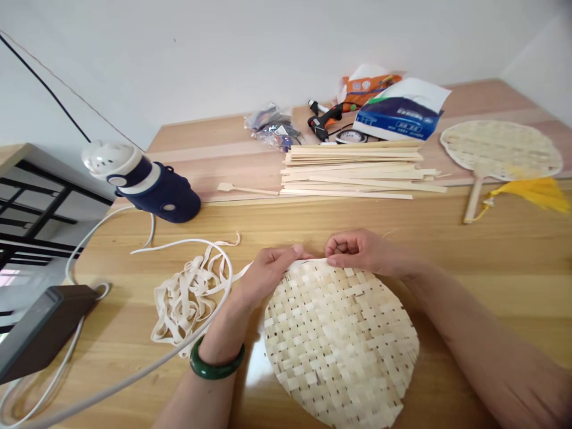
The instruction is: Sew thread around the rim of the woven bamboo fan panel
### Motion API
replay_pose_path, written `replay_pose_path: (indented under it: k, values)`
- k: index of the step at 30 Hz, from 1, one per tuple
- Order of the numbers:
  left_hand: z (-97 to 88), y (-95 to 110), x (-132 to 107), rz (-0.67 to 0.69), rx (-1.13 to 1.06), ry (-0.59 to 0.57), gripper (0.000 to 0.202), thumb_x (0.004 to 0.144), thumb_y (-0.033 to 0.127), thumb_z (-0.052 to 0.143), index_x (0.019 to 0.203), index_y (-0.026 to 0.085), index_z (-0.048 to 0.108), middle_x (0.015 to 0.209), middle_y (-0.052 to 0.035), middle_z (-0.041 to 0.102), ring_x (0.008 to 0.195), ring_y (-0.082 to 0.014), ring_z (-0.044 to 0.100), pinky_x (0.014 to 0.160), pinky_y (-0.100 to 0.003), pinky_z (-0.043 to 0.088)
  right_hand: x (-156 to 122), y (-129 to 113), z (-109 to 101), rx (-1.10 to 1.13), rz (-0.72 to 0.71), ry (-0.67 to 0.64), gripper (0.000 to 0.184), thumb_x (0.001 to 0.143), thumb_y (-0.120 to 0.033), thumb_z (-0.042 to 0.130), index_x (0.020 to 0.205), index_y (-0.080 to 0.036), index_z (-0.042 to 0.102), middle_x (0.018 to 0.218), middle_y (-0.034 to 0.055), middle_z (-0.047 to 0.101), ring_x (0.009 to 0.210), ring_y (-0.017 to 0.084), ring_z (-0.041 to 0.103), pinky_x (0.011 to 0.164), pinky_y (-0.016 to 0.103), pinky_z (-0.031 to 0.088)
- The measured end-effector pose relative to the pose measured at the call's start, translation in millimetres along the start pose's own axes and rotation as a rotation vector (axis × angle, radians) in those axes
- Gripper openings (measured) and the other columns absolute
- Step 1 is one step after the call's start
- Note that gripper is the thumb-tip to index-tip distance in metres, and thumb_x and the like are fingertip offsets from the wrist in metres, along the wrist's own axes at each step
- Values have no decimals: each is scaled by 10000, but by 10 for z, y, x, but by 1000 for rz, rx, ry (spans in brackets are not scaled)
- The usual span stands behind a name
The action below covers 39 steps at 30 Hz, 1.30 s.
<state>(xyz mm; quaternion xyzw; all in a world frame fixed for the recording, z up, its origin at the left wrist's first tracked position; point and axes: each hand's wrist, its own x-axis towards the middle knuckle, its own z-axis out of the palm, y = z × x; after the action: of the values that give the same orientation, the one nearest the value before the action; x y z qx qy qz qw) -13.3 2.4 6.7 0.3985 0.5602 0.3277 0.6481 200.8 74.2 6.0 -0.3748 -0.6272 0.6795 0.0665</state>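
Note:
A round woven sheet of pale flat strips, like a fan blade, is held at its far edge by both hands. My left hand is closed on the upper left of that rim, thumb on top. Between thumb and fingers, my right hand pinches the rim a little further right. A cream fabric tape lies in a loose heap to the left. One end of it runs under my left hand, and a pale band follows the rim between the hands. The fingers beneath the sheet are hidden.
Behind lie pale flat strips, a small wooden spatula, a glue gun, a plastic bag and a blue tissue pack. A finished woven fan rests right. A navy bottle and white cable are left.

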Motion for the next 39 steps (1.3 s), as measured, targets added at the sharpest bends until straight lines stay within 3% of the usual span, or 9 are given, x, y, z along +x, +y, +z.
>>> replay_pose_path:
  k: [4, 9, 14, 19, 29, 33, 39]
  values:
    - [-32, -7, 31, 46, 28, 93, 458, 816, 538, 587, 695, 126, 747, 657, -42, 677, 596, -126, 549, 592, -239, 424, 5, 45, -81, 55, 16, 110, 294, 740, -443, 708, 800, -174, 605, 693, -27, 538, 597, 76, 429, 532, 217, 315]
    - [-57, -34, 62, 64, 18, 140, 387, 808, 485, 606, 875, 147, 782, 764, -48, 727, 714, -158, 623, 679, -249, 467, -9, 51, -112, 101, 42, 147, 298, 721, -435, 724, 800, -172, 607, 690, -30, 534, 592, 72, 426, 528, 212, 312]
    - [-117, -71, 79, 79, 101, 140, 353, 801, 471, 633, 888, 164, 783, 756, -34, 726, 688, -148, 626, 650, -237, 477, -21, 46, -121, 117, 47, 129, 293, 720, -431, 723, 791, -172, 607, 688, -29, 532, 590, 72, 428, 525, 213, 314]
    - [-124, -16, 58, 74, 120, 114, 326, 787, 416, 669, 959, 159, 771, 913, -63, 747, 810, -171, 649, 721, -250, 507, -27, 56, -142, 117, 42, 116, 295, 723, -434, 722, 802, -172, 611, 697, -27, 541, 596, 73, 439, 524, 211, 320]
    - [-166, -68, 96, 161, 85, 189, 285, 738, 322, 715, 951, 136, 748, 846, -65, 735, 659, -126, 626, 628, -241, 521, -21, 78, -162, 139, 32, 115, 279, 716, -425, 732, 787, -180, 620, 684, -39, 540, 584, 63, 437, 521, 210, 310]
    - [-177, -55, 92, 269, 140, 221, 227, 755, 254, 687, 947, 151, 748, 815, -42, 707, 634, -107, 609, 606, -221, 509, -30, 88, -169, 167, 28, 110, 263, 711, -395, 744, 791, -180, 615, 683, -42, 539, 582, 59, 439, 518, 206, 310]
    - [-226, -54, 115, 510, 347, 237, 193, 772, 138, 590, 816, 186, 772, 853, -58, 688, 782, -151, 624, 634, -231, 489, -42, 75, -157, 212, 45, 113, 285, 697, -406, 747, 794, -177, 610, 678, -36, 543, 573, 64, 446, 504, 206, 319]
